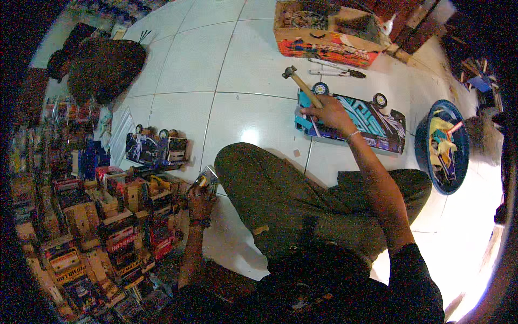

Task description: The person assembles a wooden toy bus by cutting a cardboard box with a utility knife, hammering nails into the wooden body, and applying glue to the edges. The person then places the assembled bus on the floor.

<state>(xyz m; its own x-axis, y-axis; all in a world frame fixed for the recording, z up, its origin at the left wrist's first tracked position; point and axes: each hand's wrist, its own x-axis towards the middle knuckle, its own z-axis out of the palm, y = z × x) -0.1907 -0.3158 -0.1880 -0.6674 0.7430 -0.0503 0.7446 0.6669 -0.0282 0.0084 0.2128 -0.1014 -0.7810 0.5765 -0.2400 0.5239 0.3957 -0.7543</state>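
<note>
The hammer (304, 86) looks wooden-handled and metal-headed, the floor tiles (261, 116) glossy.

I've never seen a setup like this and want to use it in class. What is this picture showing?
There is no machine: two bare hands work, seen by a wide camera on the person's head, looking down, so straight edges bend. The right hand grips a hammer over a patterned toy vehicle lying on its side on the tiled floor. The left hand holds a small shiny item, too unclear to name. Nearby are a cardboard box and a blue basin.
</note>
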